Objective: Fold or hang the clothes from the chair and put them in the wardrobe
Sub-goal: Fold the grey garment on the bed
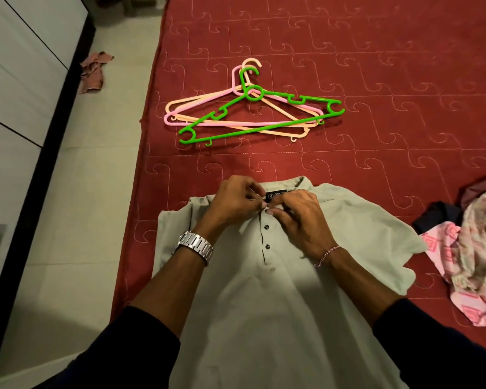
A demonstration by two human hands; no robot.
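Three hangers (253, 108) — red bedspread (376, 66)

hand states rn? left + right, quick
Left hand: closed, pinching the polo shirt placket at the top button.
Right hand: closed, pinching the same placket.

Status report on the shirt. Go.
Left hand and right hand pinching the grey polo shirt placket at its top button. Shirt flat on the bed. Hangers beyond, untouched.

Red quilted bedspread (348, 37), pale tiled floor (76, 220), crumpled pinkish rag (91, 73) on it.
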